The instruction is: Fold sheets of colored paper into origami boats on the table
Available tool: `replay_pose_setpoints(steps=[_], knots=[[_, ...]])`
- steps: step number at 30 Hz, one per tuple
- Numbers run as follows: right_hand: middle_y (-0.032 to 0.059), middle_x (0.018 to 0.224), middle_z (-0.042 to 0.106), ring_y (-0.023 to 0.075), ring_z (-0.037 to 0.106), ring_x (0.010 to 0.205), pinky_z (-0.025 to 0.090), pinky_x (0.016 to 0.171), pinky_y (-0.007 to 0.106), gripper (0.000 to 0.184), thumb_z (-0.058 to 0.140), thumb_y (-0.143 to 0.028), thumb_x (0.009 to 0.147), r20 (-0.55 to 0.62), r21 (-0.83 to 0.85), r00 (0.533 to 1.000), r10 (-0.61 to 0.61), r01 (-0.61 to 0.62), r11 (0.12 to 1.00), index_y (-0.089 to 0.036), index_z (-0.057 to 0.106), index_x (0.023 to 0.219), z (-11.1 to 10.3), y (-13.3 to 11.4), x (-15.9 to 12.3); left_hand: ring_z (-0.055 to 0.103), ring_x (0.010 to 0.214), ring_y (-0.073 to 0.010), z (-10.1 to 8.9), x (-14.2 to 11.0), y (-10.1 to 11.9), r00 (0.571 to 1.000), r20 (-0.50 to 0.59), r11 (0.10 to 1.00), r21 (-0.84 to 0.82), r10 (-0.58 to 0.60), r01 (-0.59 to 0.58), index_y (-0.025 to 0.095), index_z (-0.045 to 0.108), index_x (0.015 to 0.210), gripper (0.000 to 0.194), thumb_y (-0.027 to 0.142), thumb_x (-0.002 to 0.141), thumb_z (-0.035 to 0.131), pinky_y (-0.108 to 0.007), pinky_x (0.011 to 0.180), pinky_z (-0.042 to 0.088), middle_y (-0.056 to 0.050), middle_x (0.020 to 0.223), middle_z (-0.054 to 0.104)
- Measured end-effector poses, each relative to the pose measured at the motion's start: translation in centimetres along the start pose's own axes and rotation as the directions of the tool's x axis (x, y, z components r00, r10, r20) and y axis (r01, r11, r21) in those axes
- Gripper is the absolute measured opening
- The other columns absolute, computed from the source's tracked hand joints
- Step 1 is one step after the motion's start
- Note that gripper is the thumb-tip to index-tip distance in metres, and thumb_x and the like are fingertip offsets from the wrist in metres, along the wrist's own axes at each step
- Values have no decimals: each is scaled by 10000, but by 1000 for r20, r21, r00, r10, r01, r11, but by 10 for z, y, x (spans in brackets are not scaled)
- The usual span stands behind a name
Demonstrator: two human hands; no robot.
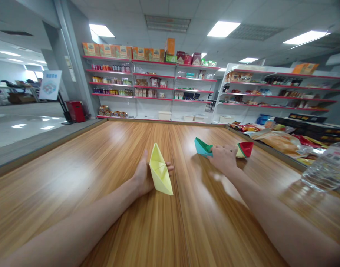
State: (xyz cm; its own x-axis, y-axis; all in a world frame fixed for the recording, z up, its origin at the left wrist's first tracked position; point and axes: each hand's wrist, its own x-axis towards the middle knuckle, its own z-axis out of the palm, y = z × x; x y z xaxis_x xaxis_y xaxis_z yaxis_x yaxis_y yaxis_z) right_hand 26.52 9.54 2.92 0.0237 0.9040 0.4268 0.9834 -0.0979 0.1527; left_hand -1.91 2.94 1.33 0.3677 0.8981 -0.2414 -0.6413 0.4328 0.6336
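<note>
My left hand [143,176] rests on the wooden table [103,167] and holds a yellow paper boat [160,170], fingers wrapped behind it, thumb tip showing on its right. My right hand [224,157] lies further right, fingers closed on a teal paper boat [201,146] that sticks out to its left. A red and green paper boat [244,149] sits just right of that hand, touching or very near it.
Snack bags [281,139] lie along the table's right edge, with a clear plastic bottle [325,167] at the far right. Store shelves [158,85] with goods stand behind the table. A red bin [75,111] sits on the floor at left.
</note>
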Motion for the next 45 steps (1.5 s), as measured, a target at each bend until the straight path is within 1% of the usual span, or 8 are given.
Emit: replay_pose_setpoints(steps=[3,6,10,13,18,22,36,45], knots=[[184,891,663,290,606,871,373,787,409,235,530,-283,815,100,81,993,-60,52,995,-96,665,859,-18,-19,-3,666,790,-256,1,-3,1,998,55,1000,-7,-13,14,46,614,918,561,575,815,459,-379,751,536,-179,879,673],[145,825,668,227,606,752,365,624,301,279,488,-350,838,49,257,989,-138,121,959,-130,652,787,-39,-43,-12,654,691,-227,-1,-2,-1,996,93,999,36,9,-12,76,619,836,511,567,810,482,-354,691,536,-141,775,665],[25,624,573,144,508,567,304,501,255,365,452,-465,856,-54,753,986,-159,145,642,-174,540,653,-52,-80,-36,627,602,-200,-2,1,-4,993,60,990,97,97,-102,95,631,815,468,540,822,487,-327,627,524,-100,692,656],[-16,583,493,124,459,535,298,482,241,353,505,-500,834,-95,904,987,-133,141,404,-188,481,669,-43,-99,-54,631,615,-198,-1,2,-3,991,47,984,118,126,-131,110,644,898,435,506,847,470,-324,637,520,-87,722,675],[-21,598,475,126,448,550,313,488,237,323,540,-484,830,-76,967,990,-118,102,235,-192,474,710,-20,-107,-71,640,618,-199,1,2,4,994,-42,982,161,102,-94,109,641,864,477,559,826,487,-311,621,523,-94,718,680],[-12,671,501,126,454,589,335,513,237,277,513,-454,862,-74,987,985,-155,94,128,-188,490,785,-20,-109,-76,628,583,-192,4,-2,7,991,-30,982,144,127,-121,117,633,834,505,594,822,467,-317,610,528,-84,681,667],[-28,649,423,124,436,603,335,536,237,252,516,-410,871,-136,982,980,-145,153,107,-198,447,751,-21,-108,-80,610,549,-184,7,-1,9,993,-47,987,124,111,-105,129,632,852,484,575,834,446,-326,584,526,-68,658,650],[-23,670,443,123,434,608,334,530,241,240,527,-409,868,-107,993,978,-179,115,30,-196,456,783,-22,-109,-82,611,525,-190,11,-4,3,950,-154,923,320,271,-211,114,628,852,530,617,796,475,-304,517,496,-84,672,666]])
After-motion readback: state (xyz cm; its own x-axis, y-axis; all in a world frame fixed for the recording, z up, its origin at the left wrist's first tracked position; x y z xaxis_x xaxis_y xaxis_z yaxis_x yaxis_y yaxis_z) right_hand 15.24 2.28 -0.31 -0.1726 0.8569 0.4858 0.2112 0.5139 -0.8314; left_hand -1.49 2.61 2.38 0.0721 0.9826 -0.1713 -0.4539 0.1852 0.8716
